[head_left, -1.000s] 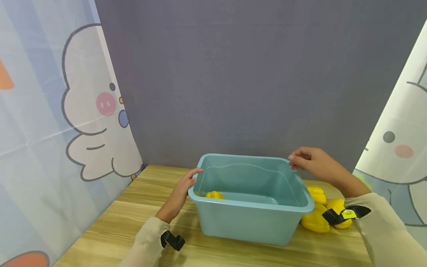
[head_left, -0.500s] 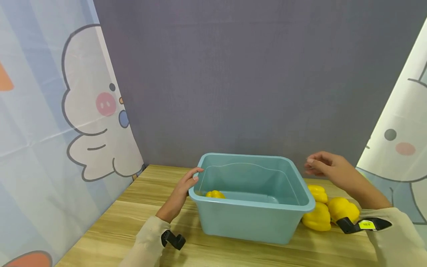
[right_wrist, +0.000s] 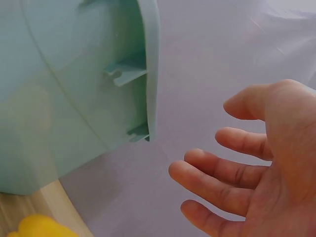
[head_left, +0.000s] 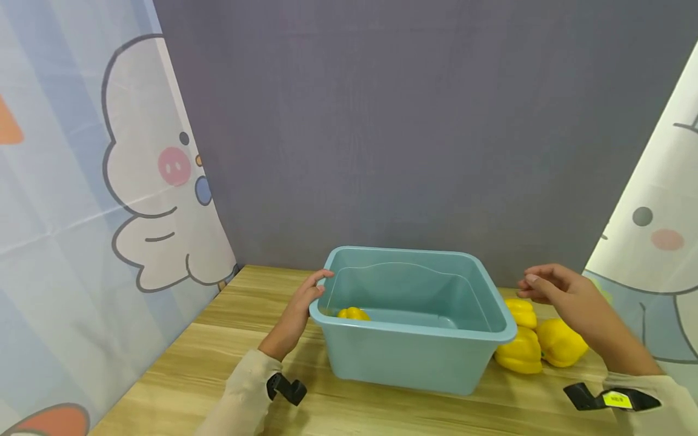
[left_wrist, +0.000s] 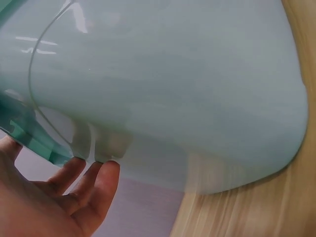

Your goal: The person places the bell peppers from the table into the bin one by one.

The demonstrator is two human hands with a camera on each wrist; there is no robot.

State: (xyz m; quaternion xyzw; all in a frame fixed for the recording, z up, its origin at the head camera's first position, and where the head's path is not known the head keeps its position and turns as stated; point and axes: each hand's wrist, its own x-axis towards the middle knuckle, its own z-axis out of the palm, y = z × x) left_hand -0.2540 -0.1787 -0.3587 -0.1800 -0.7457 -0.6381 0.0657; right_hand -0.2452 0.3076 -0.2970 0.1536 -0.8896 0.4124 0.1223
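A light blue-green plastic tub (head_left: 406, 357) stands on the wooden table, with a yellow bell pepper (head_left: 354, 313) inside, partly hidden by the front rim. My left hand (head_left: 297, 312) holds the tub's left rim. In the left wrist view, several fingertips (left_wrist: 107, 170) of it touch the outer wall while another digit reaches the rim. To the right of the tub, my right hand (head_left: 567, 303) hovers with loosely bent fingers and holds nothing. Below and nearest to it lie three yellow bell peppers (head_left: 561, 343), close together beside the tub's right wall.
The wooden table (head_left: 218, 357) extends to the left and in front of the tub. A grey cloth backdrop (head_left: 382, 133) hangs behind it. Printed curtains with cartoon figures (head_left: 147, 163) flank both sides. Ribs (right_wrist: 129, 69) show under the tub's rim in the right wrist view.
My right hand has moved from above the tub's right rear corner out to the right and slightly down, over the peppers. The left hand stays at the rim.
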